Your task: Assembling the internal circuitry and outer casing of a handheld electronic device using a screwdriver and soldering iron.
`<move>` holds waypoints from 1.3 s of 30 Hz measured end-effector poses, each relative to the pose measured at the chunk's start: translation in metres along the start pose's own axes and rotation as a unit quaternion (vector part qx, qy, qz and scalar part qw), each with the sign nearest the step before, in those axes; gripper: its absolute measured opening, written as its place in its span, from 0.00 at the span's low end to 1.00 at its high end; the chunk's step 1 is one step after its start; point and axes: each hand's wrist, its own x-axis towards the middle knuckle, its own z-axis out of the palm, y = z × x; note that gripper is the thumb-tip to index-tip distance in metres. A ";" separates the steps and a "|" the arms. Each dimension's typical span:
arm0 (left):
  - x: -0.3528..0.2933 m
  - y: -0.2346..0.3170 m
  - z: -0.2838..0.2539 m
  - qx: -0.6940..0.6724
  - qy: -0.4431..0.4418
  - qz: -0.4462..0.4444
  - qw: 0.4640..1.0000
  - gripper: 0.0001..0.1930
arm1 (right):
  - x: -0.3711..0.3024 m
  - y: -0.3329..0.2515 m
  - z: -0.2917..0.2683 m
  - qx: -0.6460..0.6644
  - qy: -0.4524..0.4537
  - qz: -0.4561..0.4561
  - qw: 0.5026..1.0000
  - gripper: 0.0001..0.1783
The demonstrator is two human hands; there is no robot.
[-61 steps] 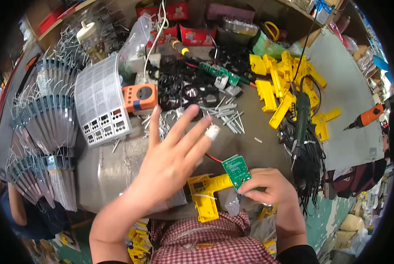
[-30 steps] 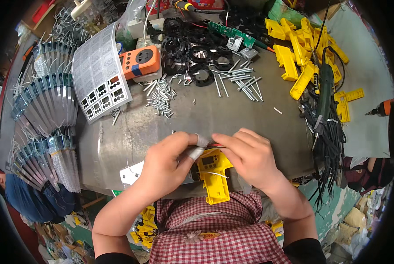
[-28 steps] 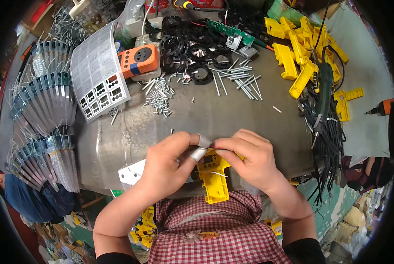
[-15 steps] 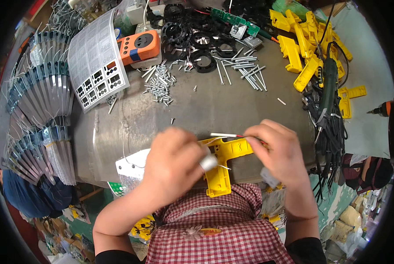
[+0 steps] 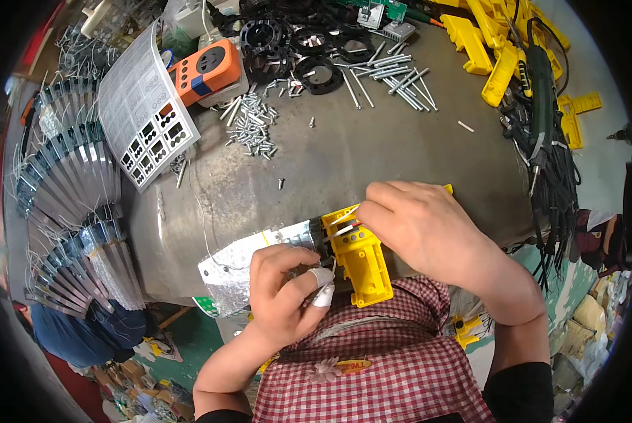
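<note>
Yellow plastic housing [image 5: 361, 257] open-faced, wires showing.

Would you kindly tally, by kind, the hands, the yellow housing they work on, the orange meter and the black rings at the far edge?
Hands: 2, the left hand and the right hand
Yellow housing between them: 1
Orange meter: 1
Black rings clearly seen: about 4; more may be hidden
Total: about 8

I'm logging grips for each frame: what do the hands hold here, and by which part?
Both hold the yellow plastic housing: right hand over its upper end, left hand at its lower left side.
</note>
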 end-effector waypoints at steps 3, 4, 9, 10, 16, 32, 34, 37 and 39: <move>-0.001 -0.001 0.001 0.011 -0.009 0.007 1.000 0.14 | -0.006 -0.002 0.001 -0.008 -0.012 0.013 1.000 0.04; -0.001 -0.001 0.001 0.017 -0.015 0.010 1.000 0.13 | -0.007 -0.006 0.002 0.011 -0.002 0.002 1.000 0.04; -0.014 -0.007 0.015 -0.115 0.038 -0.037 0.992 0.30 | 0.005 -0.017 0.012 0.055 0.025 -0.032 0.998 0.05; -0.014 -0.005 0.016 -0.156 0.060 -0.073 0.983 0.36 | 0.008 -0.018 0.015 0.058 0.027 -0.027 0.998 0.05; -0.012 -0.004 0.008 -0.084 -0.029 -0.075 0.993 0.52 | 0.010 -0.016 0.025 0.056 0.050 -0.025 0.997 0.04; -0.009 -0.001 0.017 -0.160 0.027 -0.121 0.979 0.48 | 0.008 -0.020 0.017 0.169 0.088 0.015 0.982 0.29; -0.003 0.005 0.004 -0.095 -0.022 -0.142 0.985 0.48 | -0.005 -0.008 0.008 0.201 0.121 0.010 0.972 0.31; 0.011 0.005 -0.011 -0.025 -0.108 -0.111 0.988 0.44 | -0.056 0.018 -0.015 0.205 0.123 0.019 0.971 0.30; 0.026 0.007 -0.012 0.009 -0.087 -0.036 0.996 0.35 | -0.083 0.015 -0.020 0.188 0.029 0.001 0.982 0.24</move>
